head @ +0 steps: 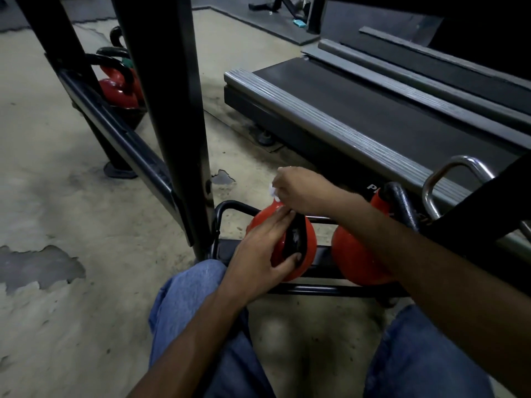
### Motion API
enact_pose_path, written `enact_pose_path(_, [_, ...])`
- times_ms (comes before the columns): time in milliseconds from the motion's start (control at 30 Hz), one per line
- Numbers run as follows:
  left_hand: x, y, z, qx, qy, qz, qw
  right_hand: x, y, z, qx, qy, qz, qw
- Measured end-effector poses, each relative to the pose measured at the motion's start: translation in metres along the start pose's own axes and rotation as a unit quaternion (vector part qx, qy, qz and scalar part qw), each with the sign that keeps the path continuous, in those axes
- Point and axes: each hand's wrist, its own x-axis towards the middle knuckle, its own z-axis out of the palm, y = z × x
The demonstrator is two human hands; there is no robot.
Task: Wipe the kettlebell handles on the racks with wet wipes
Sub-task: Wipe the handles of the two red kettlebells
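Observation:
A red kettlebell (309, 239) with a black handle (297, 239) sits on the low black rack (321, 289) in front of my knees. My left hand (258, 254) holds its body and handle, thumb on the near end. My right hand (301, 189) is just above it, fingers pinching a small white wet wipe (274, 193) at the handle's far end. A second red kettlebell (356, 259) with a black handle (402, 205) stands to its right, partly behind my right forearm.
A black rack upright (172, 110) rises at left of the hands. More red kettlebells (119, 87) sit on a rack rail at far left. A treadmill deck (359, 110) lies behind, and a chrome handle (454, 179) shows at right. The concrete floor has peeling patches.

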Motion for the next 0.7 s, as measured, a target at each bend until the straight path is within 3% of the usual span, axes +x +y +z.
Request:
enact_pose_path(133, [-0.001, 0.005, -0.001, 0.032, -0.005, 0.001, 0.999, 0.024, 0.002, -0.012, -0.103, -0.067, 0.004, 0.992])
enact_pose_path(233, [-0.002, 0.007, -0.001, 0.033, 0.000, -0.001, 0.999, 0.019, 0.001, -0.010, -0.115, -0.051, -0.002, 0.992])
enact_pose_path(333, [0.000, 0.006, 0.000, 0.020, 0.007, 0.000, 1.000, -0.029, 0.009, 0.016, 0.023, 0.089, -0.045, 0.995])
enact_pose_path(400, [0.000, 0.006, 0.001, 0.012, 0.014, 0.001, 1.000, -0.064, 0.006, 0.040, 0.211, 0.224, -0.016, 0.951])
enact_pose_path(467, [-0.001, 0.007, 0.002, 0.015, 0.016, 0.005, 1.000, -0.080, -0.006, 0.061, 0.434, 0.304, 0.085, 0.844])
enact_pose_path(500, [-0.001, 0.008, 0.001, 0.018, 0.018, 0.007, 1.000, -0.080, -0.011, 0.064, 0.558, 0.301, 0.137, 0.761])
enact_pose_path(567, [-0.001, 0.009, 0.000, 0.021, 0.016, 0.012, 1.000, -0.061, -0.010, 0.063, 0.777, 0.210, 0.206, 0.557])
enact_pose_path(600, [-0.001, 0.010, 0.000, 0.022, 0.017, 0.011, 1.000, -0.051, -0.008, 0.058, 0.840, 0.132, 0.215, 0.480])
enact_pose_path(633, [-0.002, 0.011, 0.000, 0.024, 0.017, 0.009, 1.000, -0.042, -0.005, 0.053, 0.877, 0.065, 0.222, 0.420])
enact_pose_path(700, [-0.002, 0.013, 0.000, 0.024, 0.019, 0.006, 1.000, -0.029, -0.001, 0.047, 0.899, 0.016, 0.251, 0.358])
